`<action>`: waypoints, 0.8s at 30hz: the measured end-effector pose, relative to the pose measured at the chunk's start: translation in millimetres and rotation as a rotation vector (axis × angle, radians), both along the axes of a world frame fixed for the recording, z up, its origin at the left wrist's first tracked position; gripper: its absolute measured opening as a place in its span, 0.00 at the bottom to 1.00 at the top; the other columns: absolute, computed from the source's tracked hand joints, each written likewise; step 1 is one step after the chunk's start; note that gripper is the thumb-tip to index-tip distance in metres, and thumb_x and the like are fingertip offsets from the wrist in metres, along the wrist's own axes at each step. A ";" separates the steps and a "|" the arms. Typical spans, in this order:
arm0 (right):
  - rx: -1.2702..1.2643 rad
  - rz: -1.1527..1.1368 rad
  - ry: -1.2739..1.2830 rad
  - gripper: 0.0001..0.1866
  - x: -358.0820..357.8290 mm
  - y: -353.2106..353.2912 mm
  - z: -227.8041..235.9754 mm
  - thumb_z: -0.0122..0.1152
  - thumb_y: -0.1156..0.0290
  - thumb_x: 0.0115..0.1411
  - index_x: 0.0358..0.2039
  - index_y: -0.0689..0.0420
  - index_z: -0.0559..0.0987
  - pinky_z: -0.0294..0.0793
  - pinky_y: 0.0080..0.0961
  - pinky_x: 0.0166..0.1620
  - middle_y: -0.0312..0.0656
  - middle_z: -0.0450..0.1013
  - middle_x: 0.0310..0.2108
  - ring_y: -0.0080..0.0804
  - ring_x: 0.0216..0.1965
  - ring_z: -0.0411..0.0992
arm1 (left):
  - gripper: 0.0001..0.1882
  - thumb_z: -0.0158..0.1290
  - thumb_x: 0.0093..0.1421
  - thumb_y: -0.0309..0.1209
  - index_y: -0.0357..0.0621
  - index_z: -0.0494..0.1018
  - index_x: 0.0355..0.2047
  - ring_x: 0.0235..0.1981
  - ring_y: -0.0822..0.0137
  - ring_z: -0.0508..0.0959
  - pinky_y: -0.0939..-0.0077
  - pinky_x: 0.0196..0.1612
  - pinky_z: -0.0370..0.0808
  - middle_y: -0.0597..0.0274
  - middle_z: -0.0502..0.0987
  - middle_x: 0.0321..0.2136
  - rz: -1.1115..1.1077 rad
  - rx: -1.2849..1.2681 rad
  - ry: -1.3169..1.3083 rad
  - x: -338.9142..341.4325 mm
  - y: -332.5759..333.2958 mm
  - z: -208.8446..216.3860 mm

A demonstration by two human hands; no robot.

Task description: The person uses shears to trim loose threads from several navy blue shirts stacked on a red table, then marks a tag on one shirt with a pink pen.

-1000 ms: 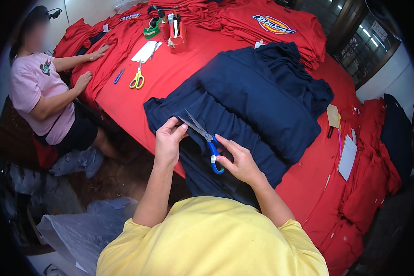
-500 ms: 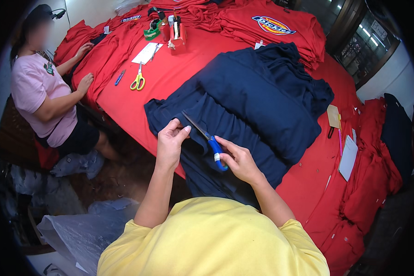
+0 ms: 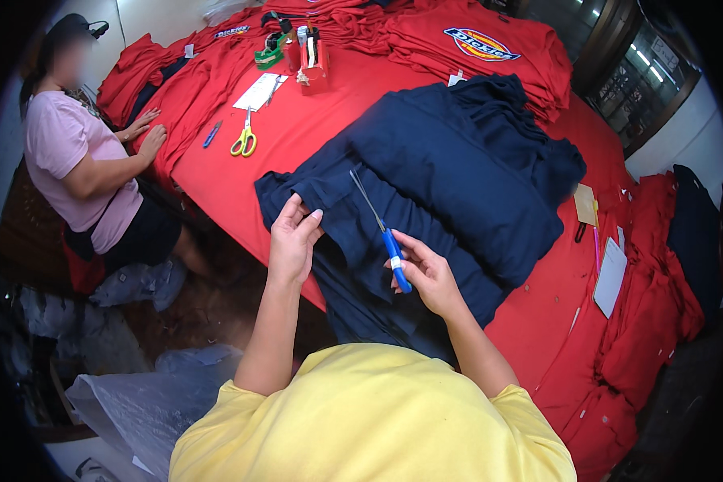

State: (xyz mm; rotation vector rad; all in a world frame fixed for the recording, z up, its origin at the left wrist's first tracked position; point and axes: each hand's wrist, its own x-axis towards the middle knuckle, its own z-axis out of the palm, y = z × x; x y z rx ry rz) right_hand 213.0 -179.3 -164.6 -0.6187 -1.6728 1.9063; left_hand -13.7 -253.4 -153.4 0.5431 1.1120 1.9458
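Observation:
A dark navy garment lies folded and rumpled over the table, its near part draping off the front edge. At its left end, my left hand pinches the edge of the cloth between thumb and fingers. My right hand grips blue-handled scissors over the garment. Their blades point away from me and up to the left, a little apart from the pinched edge. The blades look nearly closed.
Yellow-handled scissors, a blue cutter and a white paper lie on the red-covered table. Behind stand a red tool holder and piled red shirts. A co-worker handles red cloth at left. A white card lies at right.
The scissors have drawn back to the right, away from my left hand, and turned more upright. My left hand still pinches the cloth. The co-worker's hands have come closer together.

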 end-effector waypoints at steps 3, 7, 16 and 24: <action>0.252 -0.030 -0.080 0.28 5.5 -4.5 -8.4 0.57 0.75 0.61 0.62 0.61 0.65 0.74 0.20 0.44 0.45 0.74 0.42 0.23 0.38 0.74 | 0.23 0.50 0.61 0.18 0.36 0.65 0.57 0.42 0.73 0.76 0.78 0.45 0.74 0.60 0.74 0.44 0.001 0.000 -0.009 -1.9 1.2 0.1; 0.625 -0.071 -0.177 0.30 4.4 -10.6 -3.3 0.63 0.72 0.58 0.61 0.58 0.66 0.75 0.24 0.38 0.44 0.75 0.39 0.27 0.32 0.75 | 0.22 0.50 0.60 0.18 0.37 0.65 0.56 0.36 0.76 0.75 0.81 0.40 0.74 0.63 0.75 0.39 0.011 -0.018 0.013 -2.1 0.4 -2.1; 0.704 -0.139 -0.171 0.29 -8.3 -14.5 -4.2 0.63 0.72 0.57 0.59 0.58 0.68 0.75 0.26 0.34 0.45 0.74 0.35 0.31 0.29 0.75 | 0.14 0.51 0.60 0.17 0.36 0.70 0.47 0.31 0.79 0.74 0.85 0.35 0.72 0.67 0.75 0.32 0.062 -0.031 0.004 12.5 1.3 14.4; 0.691 -0.171 -0.156 0.29 -2.6 -16.2 -10.6 0.63 0.73 0.57 0.59 0.59 0.67 0.75 0.28 0.36 0.48 0.74 0.36 0.34 0.31 0.75 | 0.06 0.51 0.62 0.21 0.41 0.68 0.39 0.30 0.75 0.77 0.78 0.38 0.77 0.66 0.76 0.29 0.028 0.045 -0.058 -1.4 0.0 -7.7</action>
